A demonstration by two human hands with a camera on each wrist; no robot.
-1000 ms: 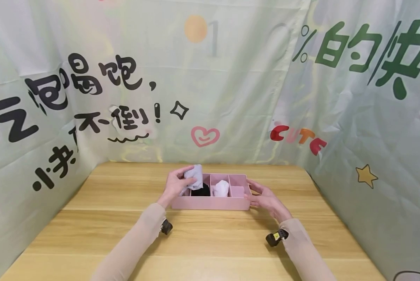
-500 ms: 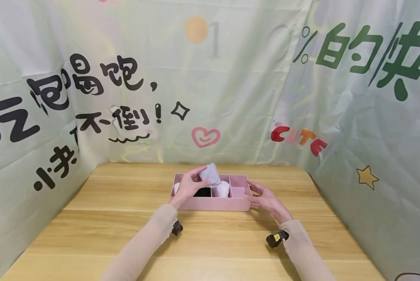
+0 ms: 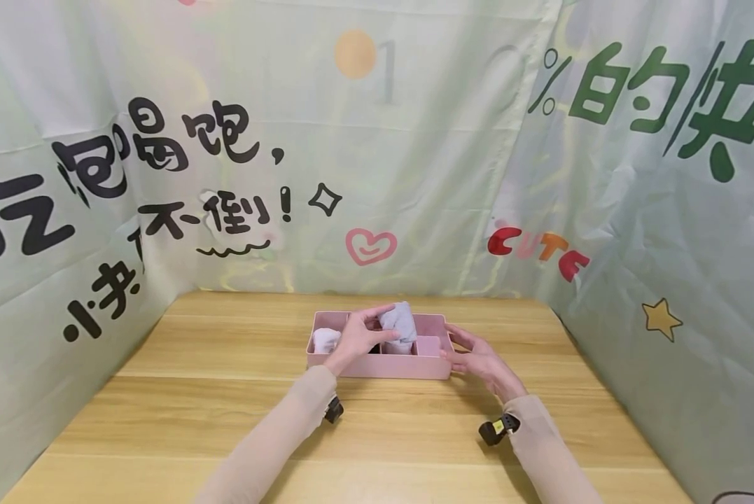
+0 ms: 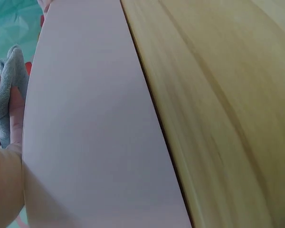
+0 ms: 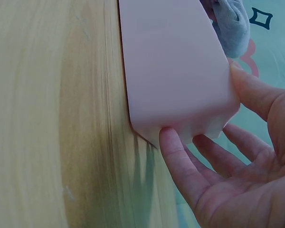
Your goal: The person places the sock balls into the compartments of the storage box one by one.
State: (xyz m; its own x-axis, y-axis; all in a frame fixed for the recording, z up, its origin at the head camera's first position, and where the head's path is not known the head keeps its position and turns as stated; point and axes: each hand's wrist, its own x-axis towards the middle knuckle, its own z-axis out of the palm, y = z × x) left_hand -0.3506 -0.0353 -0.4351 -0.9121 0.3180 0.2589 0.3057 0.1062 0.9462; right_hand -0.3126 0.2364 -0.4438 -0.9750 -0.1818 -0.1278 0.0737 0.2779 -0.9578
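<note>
A pink divided storage box (image 3: pixel 389 366) stands on the table, with its long front wall nearest me. My left hand (image 3: pixel 359 337) pinches a folded grey sock (image 3: pixel 398 322) between thumb and fingers, over the third compartment from the left. In the left wrist view the grey sock (image 4: pixel 12 88) shows above the box's rim, fingers around it. My right hand (image 3: pixel 477 355) holds the box's right end, thumb at the rim and fingertips against the end wall (image 5: pixel 190 126). A white rolled sock (image 3: pixel 326 340) lies in the leftmost compartment. Something black (image 3: pixel 374 348) is mostly hidden behind my left hand.
The wooden table (image 3: pixel 377 434) spreads in front of and beside the box. A printed pale green cloth (image 3: pixel 427 175) hangs behind it and along both sides. Inside the rightmost compartment a pink surface (image 3: pixel 428 346) is visible.
My left hand has carried the grey sock rightward, from above the left compartments to above the third, now covering the white bundle there. The leftmost white sock is uncovered. The right hand keeps its place.
</note>
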